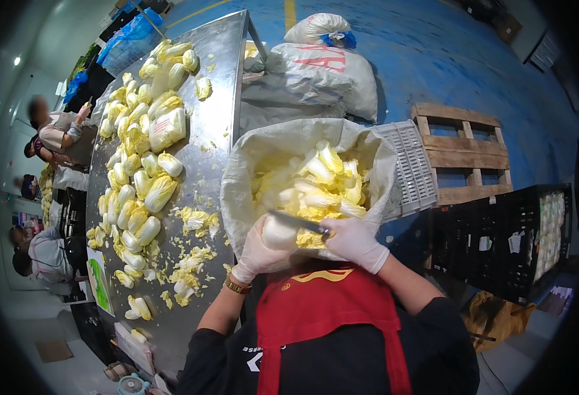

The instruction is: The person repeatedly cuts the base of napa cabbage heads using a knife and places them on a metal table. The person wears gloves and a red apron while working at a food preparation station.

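Left hand (pixel 260 247) and right hand (pixel 355 242) are both covered by thin white gloves. By the left hand, fingers wrapped about its side, a pale cabbage (pixel 279 236) is gripped over the near left part of an open white sack (pixel 237 191). By the right hand, closed around its handle, a knife (pixel 296 222) is held with the blade pointed left across the far side of the cabbage; whether the cabbage is cut into cannot be told. The sack is filled with loose yellow and white leaves (pixel 322 174), heaped within its rolled rim. To the left, a metal desk (pixel 217 125) is covered along its left part by a long row of trimmed cabbages (pixel 161 192), among which a clear plastic-wrapped package (pixel 168 129) is placed. Leaf scraps (pixel 194 266) are strewn over its near right part. Beyond the open sack, stuffed sacks (pixel 352 79) are piled on the blue floor (pixel 414 59). To the right, a grey plastic grate (pixel 408 164), a wooden pallet (pixel 464 160) and black crates (pixel 480 240) are set. Past the desk's left edge, other people (pixel 52 253) are seen.
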{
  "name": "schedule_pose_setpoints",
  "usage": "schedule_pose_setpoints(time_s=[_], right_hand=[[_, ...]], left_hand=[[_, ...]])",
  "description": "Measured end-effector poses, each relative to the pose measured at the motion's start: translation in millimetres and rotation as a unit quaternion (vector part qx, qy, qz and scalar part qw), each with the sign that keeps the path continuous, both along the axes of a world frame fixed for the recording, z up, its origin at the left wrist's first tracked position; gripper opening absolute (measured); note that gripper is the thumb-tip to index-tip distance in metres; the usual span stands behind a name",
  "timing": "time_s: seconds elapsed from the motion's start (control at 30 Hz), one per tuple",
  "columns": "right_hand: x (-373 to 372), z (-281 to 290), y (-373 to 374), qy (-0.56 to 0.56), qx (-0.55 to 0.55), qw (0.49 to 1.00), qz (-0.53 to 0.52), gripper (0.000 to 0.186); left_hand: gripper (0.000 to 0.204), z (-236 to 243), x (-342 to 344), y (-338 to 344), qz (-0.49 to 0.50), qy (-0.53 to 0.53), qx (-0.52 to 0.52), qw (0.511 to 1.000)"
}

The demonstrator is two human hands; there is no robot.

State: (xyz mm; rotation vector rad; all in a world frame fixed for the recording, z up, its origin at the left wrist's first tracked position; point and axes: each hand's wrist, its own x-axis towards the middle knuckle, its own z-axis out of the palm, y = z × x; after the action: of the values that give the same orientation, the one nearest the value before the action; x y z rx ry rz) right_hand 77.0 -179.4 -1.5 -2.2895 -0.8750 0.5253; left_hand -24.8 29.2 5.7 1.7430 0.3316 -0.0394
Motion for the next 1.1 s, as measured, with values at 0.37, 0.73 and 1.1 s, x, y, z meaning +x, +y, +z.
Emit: schedule_pose_setpoints(time_s=[0.37,0.73,1.1], right_hand=[[-10.4,9.7,11.0,0.031,-0.080,0.993,0.082,0.016],[24.7,-56.9,-17.8,0.057,-0.177,0.982,0.017,0.021],[24.5,-36.4,31.9,0.401,0.186,0.897,0.017,0.057]], left_hand=[[0.042,7.9,-1.6,-15.0,-0.074,-0.067,0.043,0.994],[0.071,8.4,-28.6,-7.3,-0.018,-0.009,0.012,1.000],[0.067,-34.6,4.4,-15.2,0.046,-0.054,-0.257,0.964]])
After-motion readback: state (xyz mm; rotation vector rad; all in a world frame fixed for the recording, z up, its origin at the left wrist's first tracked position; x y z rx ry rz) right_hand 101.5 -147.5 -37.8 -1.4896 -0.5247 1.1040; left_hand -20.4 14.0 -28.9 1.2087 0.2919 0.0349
